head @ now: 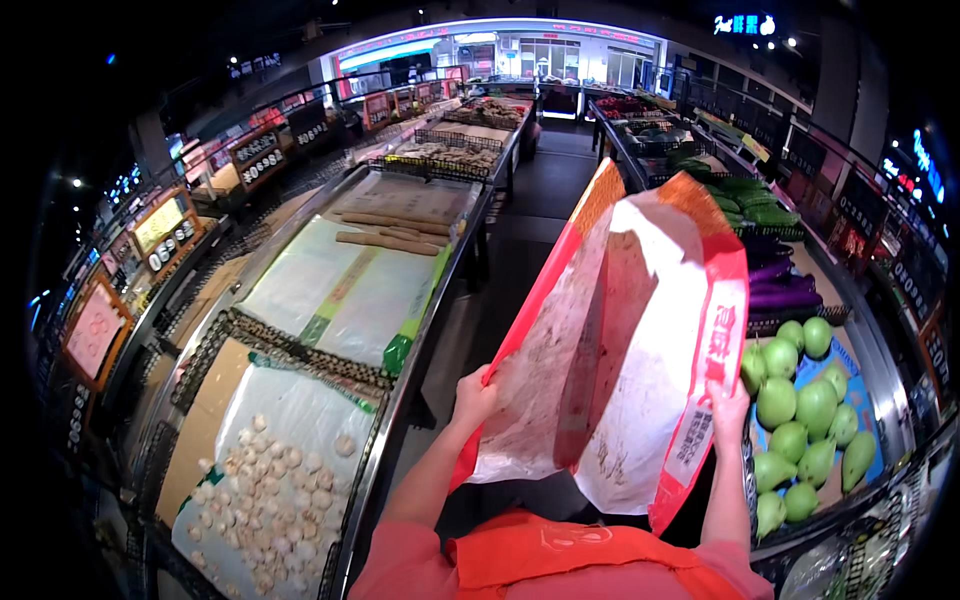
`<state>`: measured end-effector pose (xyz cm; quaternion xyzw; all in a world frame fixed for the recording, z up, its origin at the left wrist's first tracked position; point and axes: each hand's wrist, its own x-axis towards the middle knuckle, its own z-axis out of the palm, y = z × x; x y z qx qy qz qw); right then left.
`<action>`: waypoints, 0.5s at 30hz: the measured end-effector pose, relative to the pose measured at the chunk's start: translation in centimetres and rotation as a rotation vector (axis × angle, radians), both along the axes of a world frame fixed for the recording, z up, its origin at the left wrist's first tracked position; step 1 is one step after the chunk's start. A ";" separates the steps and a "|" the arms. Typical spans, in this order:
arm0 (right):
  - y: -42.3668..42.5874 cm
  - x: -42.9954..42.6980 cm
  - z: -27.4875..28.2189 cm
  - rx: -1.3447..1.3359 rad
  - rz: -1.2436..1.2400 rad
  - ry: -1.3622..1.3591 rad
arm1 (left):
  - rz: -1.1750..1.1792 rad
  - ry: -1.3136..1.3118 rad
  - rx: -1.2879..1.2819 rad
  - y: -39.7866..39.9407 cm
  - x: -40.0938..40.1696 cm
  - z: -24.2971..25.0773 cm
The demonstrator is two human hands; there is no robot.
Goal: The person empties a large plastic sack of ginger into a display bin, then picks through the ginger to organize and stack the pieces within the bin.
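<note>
In front of my body I hold up a large red and white sack point(645, 352), spread wide, its pale inner side marked with brown dirt. My left hand point(476, 394) grips its left edge near the red border. On the other side, my right hand point(727, 416) grips the right edge, where dark printing runs down the sack. Garlic bulbs point(274, 495) lie loose on a plastic sheet in the display bin to my left. Close to my right hand, light green gourds point(799, 420) rest in a bin on blue card.
Long brown roots point(397, 232) lie on plastic sheeting point(315, 277) farther up the left stand. Purple eggplants point(780, 281) and dark green vegetables point(757, 202) fill bins along the right stand. A dark aisle floor point(517, 247) runs between the stands. Price signs point(259, 157) line the left side.
</note>
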<state>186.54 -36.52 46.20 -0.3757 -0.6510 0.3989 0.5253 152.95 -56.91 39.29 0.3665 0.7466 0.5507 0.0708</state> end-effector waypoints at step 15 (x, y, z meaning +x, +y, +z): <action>25.8 -12.5 -6.9 -0.033 -0.219 -0.160 | -0.309 0.032 0.050 33.1 -15.1 4.5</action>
